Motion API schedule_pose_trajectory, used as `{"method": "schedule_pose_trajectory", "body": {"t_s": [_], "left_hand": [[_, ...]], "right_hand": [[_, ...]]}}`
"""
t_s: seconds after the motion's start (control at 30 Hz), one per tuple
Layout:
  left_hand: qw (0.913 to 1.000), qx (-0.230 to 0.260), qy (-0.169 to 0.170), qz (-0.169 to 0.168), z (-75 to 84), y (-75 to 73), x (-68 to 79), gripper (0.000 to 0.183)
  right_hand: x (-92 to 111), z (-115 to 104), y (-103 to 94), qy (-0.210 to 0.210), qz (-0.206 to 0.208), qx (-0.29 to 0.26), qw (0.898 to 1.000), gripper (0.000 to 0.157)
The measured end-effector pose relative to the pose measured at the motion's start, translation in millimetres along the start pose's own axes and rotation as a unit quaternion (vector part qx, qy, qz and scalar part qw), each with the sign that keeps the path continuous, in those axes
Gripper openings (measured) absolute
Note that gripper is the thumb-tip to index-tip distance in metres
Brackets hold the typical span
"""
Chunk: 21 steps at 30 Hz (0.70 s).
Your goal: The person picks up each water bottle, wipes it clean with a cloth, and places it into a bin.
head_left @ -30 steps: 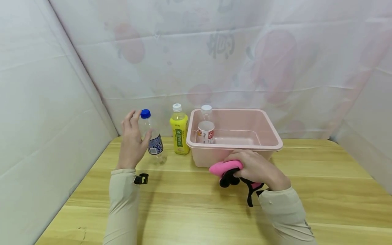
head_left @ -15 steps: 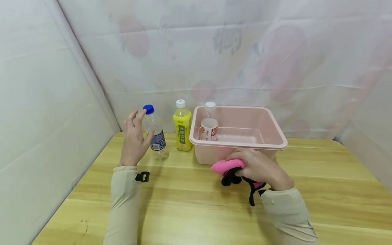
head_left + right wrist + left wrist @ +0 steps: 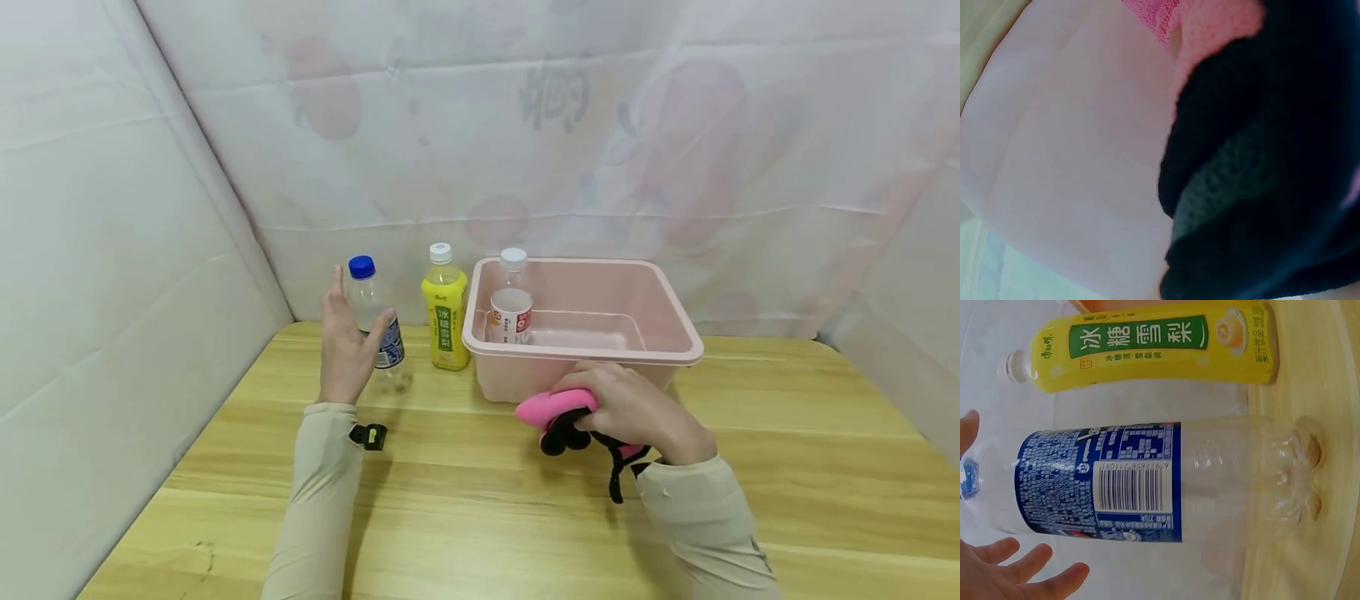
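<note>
My left hand (image 3: 348, 346) is beside a clear plastic bottle (image 3: 390, 346) with a blue cap and blue label, fingers spread and thumb in front of it. In the left wrist view the bottle (image 3: 1222, 481) stands between thumb and fingers, with gaps showing on both sides. My right hand (image 3: 626, 404) grips a pink and black plush toy (image 3: 555, 408) in front of the pink plastic bin (image 3: 585, 360). The black, fuzzy toy (image 3: 1241, 156) fills much of the right wrist view and hides the fingers.
A yellow drink bottle (image 3: 447, 321) with a white cap stands left of the bin. Inside the bin, at its left end, is a clear bottle (image 3: 513, 308) with a white cap. Pale cloth walls (image 3: 450, 150) border the wooden table (image 3: 450, 500).
My left hand has shifted right, closer to the blue-capped bottle, and its fingers have straightened. My right hand keeps hold of the plush toy in about the same place.
</note>
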<state>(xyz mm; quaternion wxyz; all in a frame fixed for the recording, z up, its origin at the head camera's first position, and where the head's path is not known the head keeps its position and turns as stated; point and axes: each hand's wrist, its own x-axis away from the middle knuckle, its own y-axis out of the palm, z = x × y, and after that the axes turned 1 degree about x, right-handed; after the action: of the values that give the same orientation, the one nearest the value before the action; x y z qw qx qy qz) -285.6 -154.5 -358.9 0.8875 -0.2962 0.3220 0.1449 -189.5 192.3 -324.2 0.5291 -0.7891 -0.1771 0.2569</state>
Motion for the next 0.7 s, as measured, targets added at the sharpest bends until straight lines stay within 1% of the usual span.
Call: {"method": "schedule_pose_trajectory", "body": {"t_s": [0.13, 0.2, 0.3, 0.47, 0.63, 0.7], "left_hand": [[0.9995, 0.025, -0.017, 0.006, -1.7, 2.5, 0.6, 0.090], [0.9992, 0.031, -0.024, 0.004, -3.6, 4.1, 1.3, 0.090], [0.9991, 0.032, -0.026, 0.000, -6.4, 5.4, 1.9, 0.090], [0.9996, 0.016, -0.020, -0.009, -6.9, 3.3, 2.4, 0.092], [0.9998, -0.008, -0.011, -0.015, -5.8, -3.8, 2.7, 0.101], [0.9996, -0.016, -0.003, -0.021, -4.1, -6.0, 2.6, 0.104]], "right_hand": [[-1, 0, 0.7, 0.004, -0.002, 0.000, 1.000, 0.038], [-1, 1, 1.6, 0.008, -0.007, -0.003, 1.000, 0.038], [0, 0, 2.6, 0.014, -0.012, -0.009, 1.000, 0.038], [0, 1, 2.7, 0.015, -0.009, -0.011, 1.000, 0.038], [0, 2, 2.3, 0.010, -0.007, -0.010, 1.000, 0.038], [0, 2, 2.3, 0.010, -0.006, -0.007, 1.000, 0.038]]}}
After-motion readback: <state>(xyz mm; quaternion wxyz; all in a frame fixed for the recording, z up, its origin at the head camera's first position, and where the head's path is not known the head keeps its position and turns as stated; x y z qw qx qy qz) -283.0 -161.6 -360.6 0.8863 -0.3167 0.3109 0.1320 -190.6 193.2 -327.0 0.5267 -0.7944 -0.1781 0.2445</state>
